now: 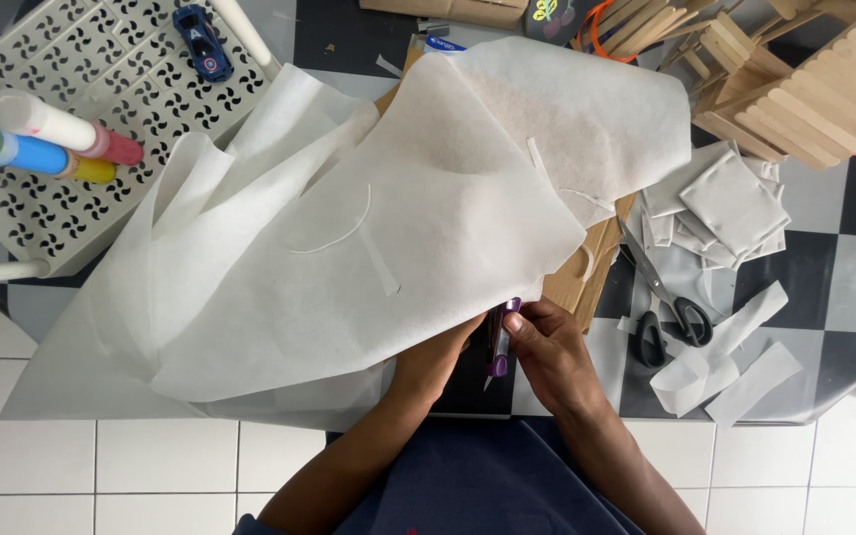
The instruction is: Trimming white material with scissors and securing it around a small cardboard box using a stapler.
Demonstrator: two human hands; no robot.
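Observation:
A big sheet of thin white fabric [369, 238] lies crumpled over a brown cardboard piece [587, 272]. My right hand [547, 352] grips a purple and white marker pen [499, 342] near the sheet's lower edge. My left hand [438, 357] reaches under that edge and is mostly hidden by the fabric; its fingers seem to touch the pen.
Black-handled scissors [661, 312] lie right of the cardboard, with cut white squares [730, 203] and strips [735, 372] around them. A white perforated stool [101, 89] at upper left carries coloured tubes [47, 139] and a blue toy car [202, 42]. Wooden stick constructions [795, 89] stand upper right.

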